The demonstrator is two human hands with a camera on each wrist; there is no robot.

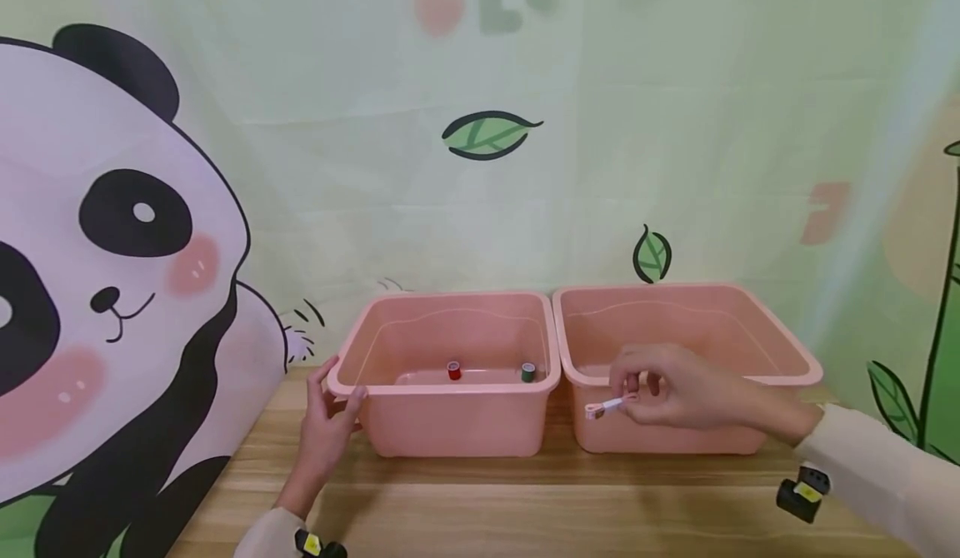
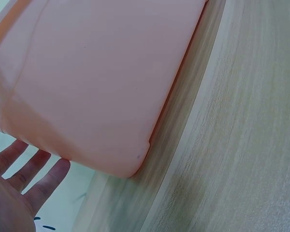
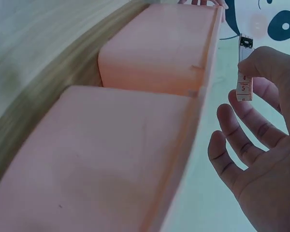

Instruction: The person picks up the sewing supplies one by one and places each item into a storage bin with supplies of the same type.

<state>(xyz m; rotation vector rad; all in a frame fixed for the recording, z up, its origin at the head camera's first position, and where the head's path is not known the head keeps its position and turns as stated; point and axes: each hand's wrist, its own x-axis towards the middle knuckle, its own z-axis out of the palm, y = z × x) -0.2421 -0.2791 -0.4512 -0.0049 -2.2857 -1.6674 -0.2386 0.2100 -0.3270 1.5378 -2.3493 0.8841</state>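
My right hand pinches a folded measuring tape between thumb and fingers, in front of the right pink bin's near rim. In the right wrist view the tape shows printed numbers and a metal end; the other fingers are spread apart. My left hand rests against the near left corner of the left pink bin, thumb at the front rim. The left wrist view shows its fairly straight fingers touching the bin's outer wall. Inside this bin stand a small red cylinder and a small green cylinder.
The right pink bin stands side by side with the left one on a wood-grain table. Its near wall and my right hand hide part of its floor. Behind both hangs a pale green cloth printed with a panda and leaves.
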